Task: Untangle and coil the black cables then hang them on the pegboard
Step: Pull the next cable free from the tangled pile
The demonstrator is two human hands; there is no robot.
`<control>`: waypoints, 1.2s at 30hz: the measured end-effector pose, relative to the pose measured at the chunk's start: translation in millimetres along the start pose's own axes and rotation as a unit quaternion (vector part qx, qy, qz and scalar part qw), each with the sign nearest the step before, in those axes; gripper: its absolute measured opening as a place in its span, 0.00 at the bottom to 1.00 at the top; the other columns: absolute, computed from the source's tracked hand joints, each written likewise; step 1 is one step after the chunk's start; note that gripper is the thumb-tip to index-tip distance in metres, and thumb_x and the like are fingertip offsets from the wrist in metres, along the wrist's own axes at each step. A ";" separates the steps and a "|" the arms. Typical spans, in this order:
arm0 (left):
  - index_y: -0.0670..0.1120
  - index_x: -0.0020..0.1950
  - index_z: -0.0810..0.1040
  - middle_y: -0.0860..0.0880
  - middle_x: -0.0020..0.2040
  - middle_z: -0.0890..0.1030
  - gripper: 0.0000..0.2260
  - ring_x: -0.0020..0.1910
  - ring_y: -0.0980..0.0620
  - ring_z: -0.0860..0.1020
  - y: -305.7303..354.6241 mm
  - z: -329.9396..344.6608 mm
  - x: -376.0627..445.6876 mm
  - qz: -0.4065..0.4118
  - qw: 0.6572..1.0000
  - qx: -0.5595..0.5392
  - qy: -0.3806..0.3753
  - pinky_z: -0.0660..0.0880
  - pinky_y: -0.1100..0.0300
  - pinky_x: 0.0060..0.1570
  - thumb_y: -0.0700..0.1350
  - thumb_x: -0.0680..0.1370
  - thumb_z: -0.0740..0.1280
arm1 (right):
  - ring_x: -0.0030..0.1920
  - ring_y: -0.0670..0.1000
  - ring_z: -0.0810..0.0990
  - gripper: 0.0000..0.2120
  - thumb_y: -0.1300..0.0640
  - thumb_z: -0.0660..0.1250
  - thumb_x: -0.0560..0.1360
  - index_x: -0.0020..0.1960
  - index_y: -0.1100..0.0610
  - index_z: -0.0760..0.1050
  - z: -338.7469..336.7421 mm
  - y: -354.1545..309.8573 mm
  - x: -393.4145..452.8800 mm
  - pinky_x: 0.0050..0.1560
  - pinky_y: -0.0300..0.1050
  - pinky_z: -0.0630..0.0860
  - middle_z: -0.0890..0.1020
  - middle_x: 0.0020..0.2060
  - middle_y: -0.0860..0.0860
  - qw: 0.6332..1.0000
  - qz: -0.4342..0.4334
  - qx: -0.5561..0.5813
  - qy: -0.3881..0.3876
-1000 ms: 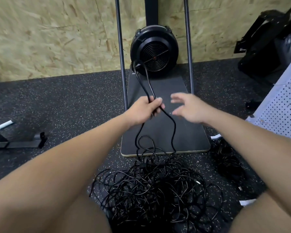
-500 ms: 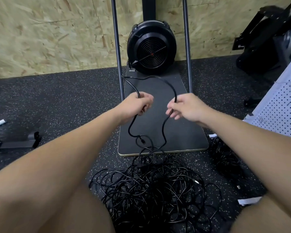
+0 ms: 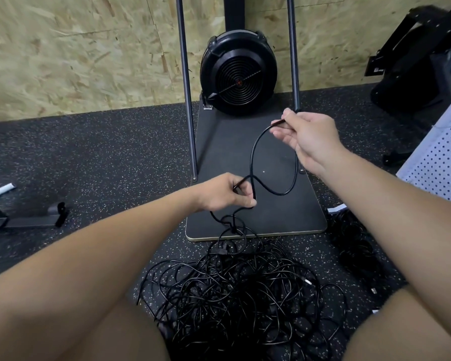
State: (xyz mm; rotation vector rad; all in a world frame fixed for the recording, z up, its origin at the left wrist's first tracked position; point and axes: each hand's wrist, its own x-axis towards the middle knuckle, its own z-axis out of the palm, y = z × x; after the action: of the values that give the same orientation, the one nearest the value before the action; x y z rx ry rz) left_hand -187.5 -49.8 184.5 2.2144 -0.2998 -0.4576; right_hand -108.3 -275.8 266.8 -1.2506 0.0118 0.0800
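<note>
Rubber flooring (image 3: pixel 89 157), dark with pale speckles, spreads across the room, and behind it stands a wall of chipboard panels (image 3: pixel 76 48). At far left we see a low black metal frame (image 3: pixel 29 221) lying on the floor with a white tube (image 3: pixel 0 191) beside it. Our left hand (image 3: pixel 224 192) hovers low near the middle, fingers curled tight round one black cable (image 3: pixel 255 152), which runs down from the fist into the tangled pile (image 3: pixel 240 290) of black cables heaped on the floor between our legs. From the left hand the same cable loops up and across to our right hand (image 3: pixel 307 138), held higher, where thumb and fingers pinch its end while the other fingers stay loose. Beneath both hands lies a dark flat board (image 3: pixel 271 217) with two upright metal poles (image 3: pixel 186 100) and a round black fan unit (image 3: pixel 238 76) at its back. A smaller black cable bundle (image 3: pixel 354 243) rests right of the board. At far right leans the white pegboard (image 3: pixel 443 157), with black equipment (image 3: pixel 414 61) behind it
</note>
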 end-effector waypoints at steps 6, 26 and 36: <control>0.42 0.47 0.82 0.51 0.34 0.76 0.10 0.28 0.57 0.68 11.4 -5.0 11.1 -0.045 0.987 -0.031 0.154 0.67 0.60 0.31 0.46 0.85 0.72 | 0.50 0.57 0.91 0.15 0.58 0.72 0.85 0.64 0.69 0.78 -6.3 -2.4 -11.4 0.54 0.50 0.88 0.89 0.52 0.64 0.974 0.102 -0.183 -0.086; 0.43 0.61 0.82 0.49 0.57 0.87 0.12 0.54 0.52 0.85 16.0 -38.8 11.7 -0.016 0.982 0.031 0.184 0.82 0.58 0.56 0.34 0.79 0.72 | 0.44 0.54 0.90 0.12 0.60 0.65 0.88 0.55 0.68 0.82 7.2 18.1 -29.5 0.51 0.50 0.88 0.87 0.47 0.62 0.963 0.027 -0.244 -0.112; 0.42 0.63 0.79 0.43 0.60 0.84 0.24 0.58 0.39 0.83 3.2 -30.1 -2.4 -0.105 0.954 0.261 0.106 0.81 0.46 0.58 0.52 0.74 0.80 | 0.42 0.55 0.87 0.08 0.64 0.62 0.88 0.55 0.66 0.77 10.1 5.3 -17.9 0.49 0.48 0.84 0.82 0.46 0.61 0.996 0.032 -0.026 -0.076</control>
State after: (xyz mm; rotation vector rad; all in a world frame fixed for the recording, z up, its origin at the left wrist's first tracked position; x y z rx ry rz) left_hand -177.1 -30.1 205.2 2.8037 -0.0702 -0.2658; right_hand -126.8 -265.5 265.9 -1.2927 -0.0833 0.2324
